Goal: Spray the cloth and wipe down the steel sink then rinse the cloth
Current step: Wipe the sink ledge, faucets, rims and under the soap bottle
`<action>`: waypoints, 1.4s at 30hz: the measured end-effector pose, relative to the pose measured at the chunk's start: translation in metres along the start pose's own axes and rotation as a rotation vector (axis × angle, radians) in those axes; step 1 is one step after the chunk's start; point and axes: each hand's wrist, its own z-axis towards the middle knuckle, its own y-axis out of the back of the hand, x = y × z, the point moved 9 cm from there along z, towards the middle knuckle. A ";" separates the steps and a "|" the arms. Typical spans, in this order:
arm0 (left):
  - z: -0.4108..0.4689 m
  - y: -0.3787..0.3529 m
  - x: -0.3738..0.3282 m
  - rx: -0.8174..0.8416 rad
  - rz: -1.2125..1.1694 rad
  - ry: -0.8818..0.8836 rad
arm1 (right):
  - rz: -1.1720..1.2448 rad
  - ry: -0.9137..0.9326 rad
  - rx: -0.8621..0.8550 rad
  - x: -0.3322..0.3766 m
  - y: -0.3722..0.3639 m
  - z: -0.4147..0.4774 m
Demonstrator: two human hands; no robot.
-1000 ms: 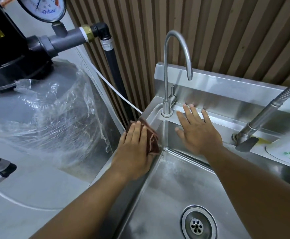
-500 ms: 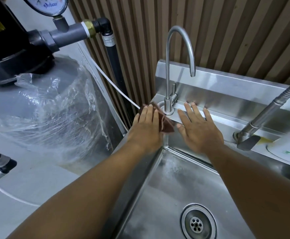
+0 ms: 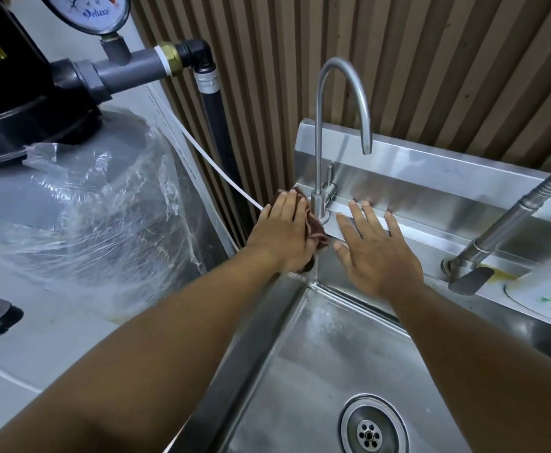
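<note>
Steel sink (image 3: 333, 354) sat against slatted wall (image 3: 431, 76). Left hand (image 3: 284, 233), fingers flat, had pushed cloth (image 3: 315, 230) farther back, beside faucet (image 3: 320, 201). Right hand (image 3: 379, 256) lay flat, unmoved.

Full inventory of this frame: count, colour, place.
sink: 1, steel, centre and right
drain: 1, steel, basin floor
gooseneck tap: 1, steel, back left corner of the sink
hose tap: 1, steel, back ledge on the right
cloth: 1, dark brown, sink's back left corner, under the left hand
tank: 1, grey, plastic-wrapped, left
gauge: 1, white dial, top left
white tube: 1, between tank and sink
slatted wall: brown, behind
left hand: flat, presses the cloth
right hand: flat, on the back ledge
</note>
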 end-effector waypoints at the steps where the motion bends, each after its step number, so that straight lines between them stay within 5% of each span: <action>1: 0.008 0.000 -0.001 0.021 -0.003 -0.005 | 0.000 -0.001 -0.002 0.000 0.000 0.000; 15: -0.169 -0.033 0.026 -0.088 0.028 -0.083 | -0.002 0.008 -0.006 -0.001 0.001 -0.001; 25: -0.026 -0.006 -0.008 0.017 -0.017 0.070 | -0.010 0.010 -0.013 0.000 -0.001 -0.001; 35: -0.173 -0.041 0.025 -0.092 0.019 -0.004 | -0.012 0.004 -0.004 -0.001 -0.001 -0.001; 42: -0.072 -0.018 0.007 -0.015 -0.025 0.011 | -0.021 0.000 0.002 -0.001 -0.002 -0.001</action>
